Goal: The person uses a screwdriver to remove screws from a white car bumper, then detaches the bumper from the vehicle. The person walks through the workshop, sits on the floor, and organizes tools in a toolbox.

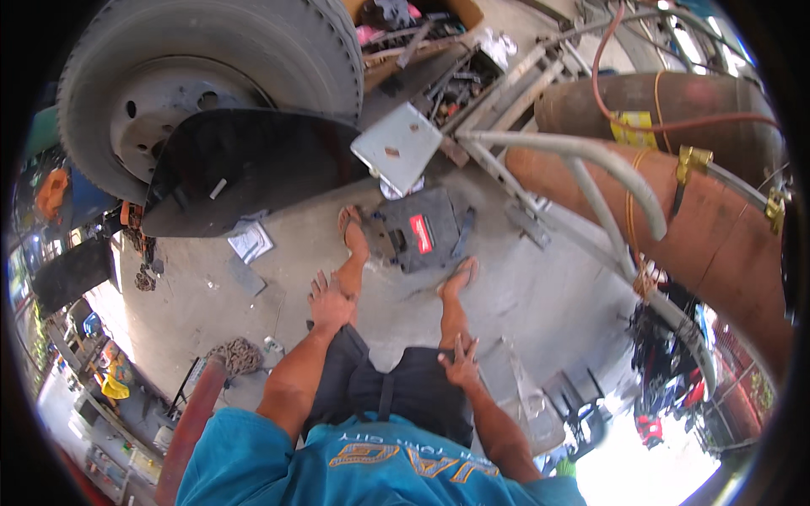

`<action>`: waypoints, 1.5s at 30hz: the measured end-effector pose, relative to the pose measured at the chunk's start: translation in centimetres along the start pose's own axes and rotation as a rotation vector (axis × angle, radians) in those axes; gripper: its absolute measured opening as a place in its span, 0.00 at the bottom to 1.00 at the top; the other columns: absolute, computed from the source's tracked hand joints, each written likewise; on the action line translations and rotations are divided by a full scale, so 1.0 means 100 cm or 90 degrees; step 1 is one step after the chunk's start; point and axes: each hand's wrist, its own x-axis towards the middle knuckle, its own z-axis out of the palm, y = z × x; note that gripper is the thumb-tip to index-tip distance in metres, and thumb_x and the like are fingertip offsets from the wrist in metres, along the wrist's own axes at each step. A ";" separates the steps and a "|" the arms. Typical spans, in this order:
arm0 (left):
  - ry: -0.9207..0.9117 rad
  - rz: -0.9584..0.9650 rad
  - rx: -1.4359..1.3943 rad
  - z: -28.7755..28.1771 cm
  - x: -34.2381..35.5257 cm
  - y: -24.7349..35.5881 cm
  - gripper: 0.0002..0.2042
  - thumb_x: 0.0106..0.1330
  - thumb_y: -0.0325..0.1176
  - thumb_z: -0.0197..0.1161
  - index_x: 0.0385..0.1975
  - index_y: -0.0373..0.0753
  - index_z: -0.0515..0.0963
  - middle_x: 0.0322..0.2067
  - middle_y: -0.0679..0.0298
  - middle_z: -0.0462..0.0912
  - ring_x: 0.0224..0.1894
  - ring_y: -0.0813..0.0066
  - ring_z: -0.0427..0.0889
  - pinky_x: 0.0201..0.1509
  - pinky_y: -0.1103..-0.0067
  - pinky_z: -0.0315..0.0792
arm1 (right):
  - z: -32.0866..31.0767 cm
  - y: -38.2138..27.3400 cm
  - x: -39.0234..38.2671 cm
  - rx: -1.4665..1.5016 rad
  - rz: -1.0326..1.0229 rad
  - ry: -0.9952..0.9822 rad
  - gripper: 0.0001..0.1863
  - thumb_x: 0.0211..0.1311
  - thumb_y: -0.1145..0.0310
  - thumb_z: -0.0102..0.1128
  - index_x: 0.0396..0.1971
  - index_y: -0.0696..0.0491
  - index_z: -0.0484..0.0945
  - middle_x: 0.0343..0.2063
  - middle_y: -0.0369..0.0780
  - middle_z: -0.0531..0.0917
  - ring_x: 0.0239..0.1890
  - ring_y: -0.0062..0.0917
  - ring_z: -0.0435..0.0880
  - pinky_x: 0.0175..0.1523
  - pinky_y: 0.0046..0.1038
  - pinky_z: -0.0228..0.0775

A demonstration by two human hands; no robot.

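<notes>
My left hand (332, 302) rests on my left knee with its fingers spread and nothing in it. On the right knee lies my right hand (461, 364), fingers apart, also holding nothing. Both arms reach down over dark shorts (384, 384). A dark grey plastic case (439, 221) with a red label lies on the floor between my sandalled feet. Just beyond it, a flat light-grey metal box or plate (396, 143) sits tilted. What supports that piece is mostly hidden.
A large truck wheel (228, 46) stands at the far left, behind a dark glossy panel (261, 169). Gas cylinders (582, 173) lie at the right beside a tubular metal frame (574, 148). Papers (251, 242) and a coiled rope (236, 357) are on the concrete floor (194, 295).
</notes>
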 end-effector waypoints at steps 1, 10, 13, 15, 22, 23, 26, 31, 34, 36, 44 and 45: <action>0.002 -0.002 0.019 0.000 -0.003 -0.004 0.45 0.65 0.54 0.64 0.79 0.45 0.53 0.79 0.48 0.46 0.79 0.42 0.48 0.77 0.49 0.53 | -0.012 -0.012 -0.004 0.028 0.011 -0.007 0.52 0.66 0.33 0.57 0.81 0.37 0.41 0.77 0.62 0.30 0.77 0.67 0.44 0.75 0.64 0.47; -0.020 0.031 0.084 -0.027 0.019 -0.013 0.43 0.68 0.57 0.61 0.78 0.45 0.54 0.78 0.49 0.49 0.79 0.42 0.50 0.76 0.48 0.54 | 0.004 -0.049 -0.033 0.092 0.041 0.054 0.54 0.63 0.36 0.63 0.81 0.37 0.42 0.77 0.62 0.32 0.77 0.67 0.43 0.77 0.60 0.44; -0.025 0.040 0.073 -0.021 0.013 -0.017 0.41 0.70 0.57 0.59 0.78 0.45 0.55 0.79 0.49 0.49 0.79 0.42 0.50 0.76 0.47 0.54 | 0.019 -0.048 -0.045 0.110 -0.035 0.150 0.55 0.62 0.38 0.66 0.80 0.39 0.44 0.76 0.64 0.35 0.78 0.64 0.42 0.77 0.59 0.43; -0.018 0.039 0.071 -0.011 0.009 -0.021 0.39 0.71 0.56 0.58 0.78 0.46 0.55 0.79 0.50 0.48 0.79 0.43 0.51 0.76 0.47 0.54 | 0.024 -0.050 -0.048 0.152 -0.074 0.188 0.55 0.61 0.38 0.66 0.80 0.41 0.45 0.76 0.66 0.39 0.78 0.62 0.43 0.78 0.58 0.44; 0.103 0.067 0.043 0.030 0.004 -0.040 0.38 0.70 0.57 0.58 0.76 0.45 0.59 0.77 0.49 0.56 0.76 0.41 0.56 0.74 0.48 0.58 | 0.071 -0.022 0.019 0.250 -0.118 0.193 0.45 0.63 0.43 0.67 0.73 0.52 0.63 0.73 0.67 0.52 0.76 0.60 0.55 0.75 0.46 0.57; 0.133 0.071 0.025 0.036 0.003 -0.048 0.40 0.69 0.59 0.59 0.76 0.45 0.59 0.76 0.48 0.56 0.76 0.40 0.56 0.74 0.47 0.58 | 0.074 -0.015 0.040 0.245 -0.142 0.225 0.42 0.63 0.44 0.67 0.71 0.53 0.67 0.72 0.67 0.55 0.75 0.60 0.57 0.75 0.47 0.58; 0.183 0.092 0.010 0.038 -0.018 -0.065 0.44 0.65 0.63 0.62 0.76 0.45 0.59 0.77 0.48 0.55 0.76 0.40 0.56 0.73 0.45 0.58 | 0.078 0.011 0.100 0.260 -0.188 0.361 0.32 0.65 0.48 0.66 0.60 0.57 0.79 0.64 0.65 0.71 0.69 0.56 0.69 0.71 0.45 0.64; 0.140 0.202 0.026 0.051 -0.030 -0.095 0.48 0.60 0.68 0.63 0.76 0.45 0.60 0.77 0.48 0.55 0.78 0.39 0.52 0.75 0.43 0.52 | 0.037 0.033 0.180 0.314 -0.174 0.327 0.27 0.65 0.52 0.68 0.54 0.58 0.82 0.48 0.56 0.86 0.54 0.48 0.85 0.60 0.40 0.75; 0.056 0.318 0.236 0.078 -0.007 -0.080 0.47 0.60 0.68 0.62 0.76 0.46 0.62 0.77 0.48 0.55 0.79 0.40 0.50 0.77 0.43 0.47 | 0.022 0.029 0.229 0.305 -0.158 0.289 0.29 0.62 0.53 0.69 0.56 0.58 0.80 0.46 0.55 0.87 0.49 0.51 0.86 0.55 0.43 0.77; -0.001 0.415 0.362 0.081 0.007 -0.063 0.47 0.59 0.69 0.62 0.76 0.47 0.63 0.77 0.47 0.55 0.79 0.41 0.48 0.78 0.44 0.43 | 0.013 0.027 0.258 0.285 -0.173 0.255 0.32 0.62 0.53 0.70 0.61 0.57 0.77 0.51 0.56 0.85 0.53 0.51 0.84 0.58 0.42 0.76; 0.030 0.544 0.267 0.059 0.062 -0.059 0.43 0.63 0.67 0.59 0.68 0.38 0.71 0.75 0.46 0.59 0.79 0.42 0.49 0.79 0.49 0.45 | 0.020 0.013 0.410 0.124 -0.301 0.510 0.50 0.59 0.56 0.74 0.77 0.46 0.55 0.67 0.55 0.72 0.67 0.53 0.73 0.68 0.44 0.68; 0.036 0.550 0.257 0.059 0.069 -0.060 0.42 0.63 0.67 0.59 0.67 0.37 0.73 0.74 0.46 0.60 0.79 0.43 0.50 0.79 0.49 0.45 | 0.022 0.009 0.419 0.086 -0.278 0.527 0.50 0.59 0.57 0.73 0.78 0.44 0.54 0.67 0.55 0.72 0.66 0.53 0.73 0.67 0.45 0.69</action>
